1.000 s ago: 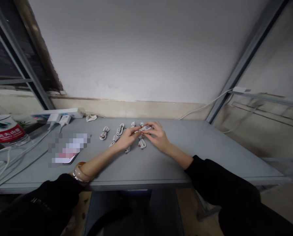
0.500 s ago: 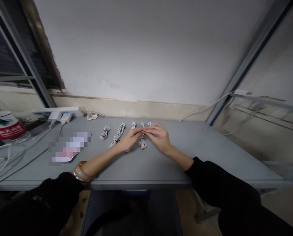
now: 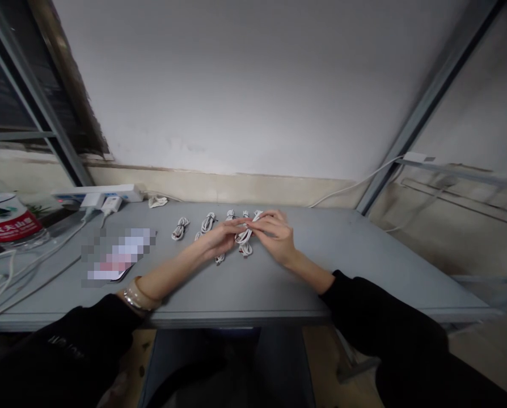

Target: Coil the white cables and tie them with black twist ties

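Between my hands is a coiled white cable (image 3: pixel 242 237), held just above the grey table. My right hand (image 3: pixel 277 238) pinches it from the right, thumb and fingers together. From the left, my left hand (image 3: pixel 219 239) has its fingertips closed on the coil's middle; the exact grip there is too small to make out. Around them lie several more tied white cable bundles: one at the left (image 3: pixel 180 228), another beside it (image 3: pixel 208 222), one behind my left fingers (image 3: pixel 230 215) and one just below the held coil (image 3: pixel 245 249). My left hand and arm partly cover others.
A phone with a blurred screen (image 3: pixel 123 255) lies left on the grey table (image 3: pixel 253 294). Behind it stands a power strip (image 3: pixel 128 192) with plugged-in chargers. A red-and-white container (image 3: pixel 11 218) and loose cables are at the far left. A wall closes off the back.
The coiled cable between my hands now shows clearly, hanging below my fingertips. My left hand has turned and shifted slightly left; my right hand stays nearly in place.
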### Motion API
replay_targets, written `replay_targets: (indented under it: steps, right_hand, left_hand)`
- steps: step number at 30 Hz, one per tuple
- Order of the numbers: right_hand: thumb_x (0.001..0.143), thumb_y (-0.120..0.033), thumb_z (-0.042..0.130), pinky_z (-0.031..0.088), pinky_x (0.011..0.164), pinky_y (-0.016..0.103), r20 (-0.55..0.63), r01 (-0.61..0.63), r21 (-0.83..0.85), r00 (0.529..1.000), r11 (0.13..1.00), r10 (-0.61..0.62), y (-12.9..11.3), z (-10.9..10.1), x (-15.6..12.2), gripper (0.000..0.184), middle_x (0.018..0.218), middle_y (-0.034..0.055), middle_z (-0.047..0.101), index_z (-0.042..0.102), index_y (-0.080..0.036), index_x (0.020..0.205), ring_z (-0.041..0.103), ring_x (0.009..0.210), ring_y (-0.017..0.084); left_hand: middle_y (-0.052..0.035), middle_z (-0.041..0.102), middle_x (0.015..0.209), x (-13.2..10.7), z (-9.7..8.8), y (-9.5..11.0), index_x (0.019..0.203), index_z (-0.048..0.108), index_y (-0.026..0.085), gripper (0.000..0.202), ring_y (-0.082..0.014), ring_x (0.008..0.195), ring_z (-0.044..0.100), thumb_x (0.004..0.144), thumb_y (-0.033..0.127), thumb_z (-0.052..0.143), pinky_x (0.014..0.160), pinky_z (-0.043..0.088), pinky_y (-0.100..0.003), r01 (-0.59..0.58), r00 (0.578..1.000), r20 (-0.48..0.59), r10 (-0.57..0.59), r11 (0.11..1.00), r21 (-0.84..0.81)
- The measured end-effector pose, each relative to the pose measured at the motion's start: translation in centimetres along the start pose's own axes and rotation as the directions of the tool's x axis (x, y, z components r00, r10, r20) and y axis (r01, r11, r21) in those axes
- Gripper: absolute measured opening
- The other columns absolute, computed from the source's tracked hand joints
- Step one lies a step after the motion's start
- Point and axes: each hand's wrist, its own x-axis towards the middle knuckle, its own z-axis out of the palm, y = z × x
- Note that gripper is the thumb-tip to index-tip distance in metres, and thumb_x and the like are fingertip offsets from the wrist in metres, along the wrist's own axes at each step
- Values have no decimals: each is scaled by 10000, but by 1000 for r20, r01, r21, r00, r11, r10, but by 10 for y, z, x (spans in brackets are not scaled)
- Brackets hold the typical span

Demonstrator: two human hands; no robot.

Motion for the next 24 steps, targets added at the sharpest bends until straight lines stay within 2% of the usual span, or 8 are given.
replay_targets:
  steps: [3, 6, 10, 14, 17, 20, 24]
  right_hand:
    - [877, -252, 639, 438, 887, 480, -80, -1, -26, 997, 1000, -1, -4, 0, 1, 191, 774, 11, 730, 762, -345, 988, 623, 883, 243]
    - [845, -263, 682, 432, 892, 500, -104, -8, -31, 995, 999, 5, -4, -1, 1, 117, 771, 11, 727, 772, -336, 857, 620, 881, 252]
    - [805, -260, 717, 481, 806, 459, -131, -86, 44, 987, 995, 91, -3, -1, 2, 101, 714, 17, 692, 751, -305, 721, 600, 823, 238]
    - [771, -300, 740, 503, 735, 403, -180, -205, 133, 957, 970, 227, -6, 1, 4, 102, 673, 16, 664, 721, -264, 678, 590, 746, 208]
    - [744, -334, 747, 508, 713, 370, -143, -333, 254, 915, 908, 376, -8, 4, 7, 129, 697, 23, 670, 695, -227, 694, 608, 709, 187]
    - [701, -361, 758, 501, 665, 332, -62, -444, 411, 858, 796, 510, -5, 6, 8, 193, 672, 17, 658, 665, -201, 756, 615, 659, 170]
    - [672, -404, 761, 479, 638, 306, 29, -528, 514, 798, 676, 601, 1, 10, 7, 295, 598, -26, 611, 623, -193, 824, 598, 612, 147]
  left_hand:
    - [-74, 704, 908, -1, -2, 1, 951, 722, 143, 243, -129, 779, 616, 758, 34, 621, 751, 492, -264, 16, 998, 66, -14, 999, -33]
    - [-57, 694, 871, -2, -3, 3, 975, 721, 153, 291, -106, 725, 600, 725, 19, 657, 704, 493, -244, 65, 992, 107, -61, 997, -35]
    - [-55, 694, 866, -3, -3, 3, 951, 713, 141, 297, -95, 716, 606, 687, 7, 694, 721, 492, -239, 68, 995, 72, -71, 997, 37]
    - [-40, 696, 843, -2, -1, 1, 913, 687, 147, 307, -113, 715, 620, 633, 43, 756, 726, 489, -269, -35, 999, -4, 35, 996, 80]
    - [-19, 690, 820, -1, 1, -1, 842, 645, 159, 297, -125, 713, 632, 599, 54, 780, 706, 480, -283, -89, 995, -43, 95, 989, 122]
    - [13, 666, 755, -1, 3, -3, 785, 602, 171, 317, -119, 687, 628, 561, 49, 791, 703, 479, -283, -162, 983, -61, 174, 973, 161]
    - [27, 638, 708, 1, 3, -4, 802, 617, 170, 326, -108, 670, 604, 550, 64, 793, 727, 495, -289, -216, 971, -48, 233, 949, 230]
